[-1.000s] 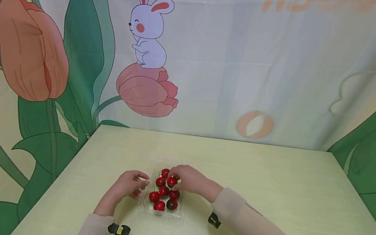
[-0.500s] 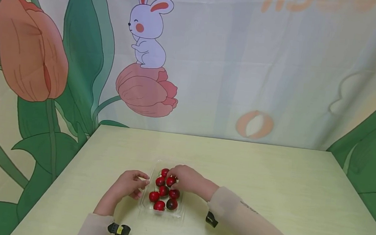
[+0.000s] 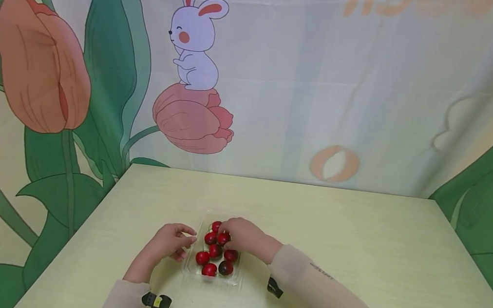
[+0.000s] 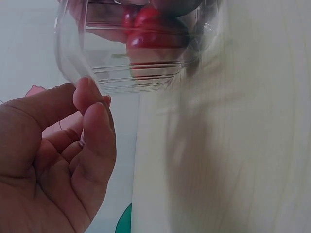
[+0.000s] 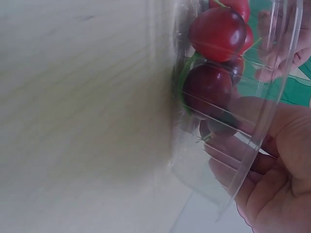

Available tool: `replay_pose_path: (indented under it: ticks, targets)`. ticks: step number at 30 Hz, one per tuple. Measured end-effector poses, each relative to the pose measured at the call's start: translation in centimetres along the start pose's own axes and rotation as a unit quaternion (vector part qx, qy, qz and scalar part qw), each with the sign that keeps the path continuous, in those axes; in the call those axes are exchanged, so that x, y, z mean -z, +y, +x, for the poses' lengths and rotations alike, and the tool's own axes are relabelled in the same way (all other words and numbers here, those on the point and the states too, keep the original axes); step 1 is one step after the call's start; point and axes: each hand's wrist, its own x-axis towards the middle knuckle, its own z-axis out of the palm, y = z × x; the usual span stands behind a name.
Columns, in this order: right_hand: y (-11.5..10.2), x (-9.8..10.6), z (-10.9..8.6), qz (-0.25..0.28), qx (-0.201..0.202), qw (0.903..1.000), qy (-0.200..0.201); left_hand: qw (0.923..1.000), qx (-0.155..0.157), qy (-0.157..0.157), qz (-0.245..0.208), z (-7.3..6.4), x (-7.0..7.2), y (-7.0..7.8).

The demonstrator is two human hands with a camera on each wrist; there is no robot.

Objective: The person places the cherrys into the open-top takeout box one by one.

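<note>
A clear plastic box (image 3: 190, 266) of red and dark red cherries (image 3: 208, 269) lies on the table. My left hand (image 3: 168, 242) is at its left side; in the left wrist view the thumb and fingertips (image 4: 87, 94) pinch the box's rim (image 4: 62, 53). From the right, my right hand (image 3: 244, 234) reaches over the rim into the box's far part. Its thumb and fingers hold a cherry (image 3: 223, 238). Through the clear wall in the right wrist view, the right fingers (image 5: 226, 160) curl around a dark cherry (image 5: 221, 125), partly hidden behind another cherry (image 5: 208, 90) with a green stem.
The pale wooden table (image 3: 332, 230) extends to both sides and behind the box. A printed curtain (image 3: 279, 78) with a rabbit and tulips hangs along its far edge. Black wrist cameras (image 3: 158, 304) sit at both cuffs.
My right hand has shifted slightly left with the cherry at its fingertips. A cherry just below it has rolled a little to the right. My left hand stays at the rim.
</note>
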Motion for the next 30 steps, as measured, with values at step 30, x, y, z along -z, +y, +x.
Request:
replay_pose_path:
  ticks: [30]
  targets:
    - [-0.87,0.16,0.41,0.005,-0.036,0.9992,-0.017,1.0000,-0.008,0.000,-0.002,-0.13,0.09,0.16]
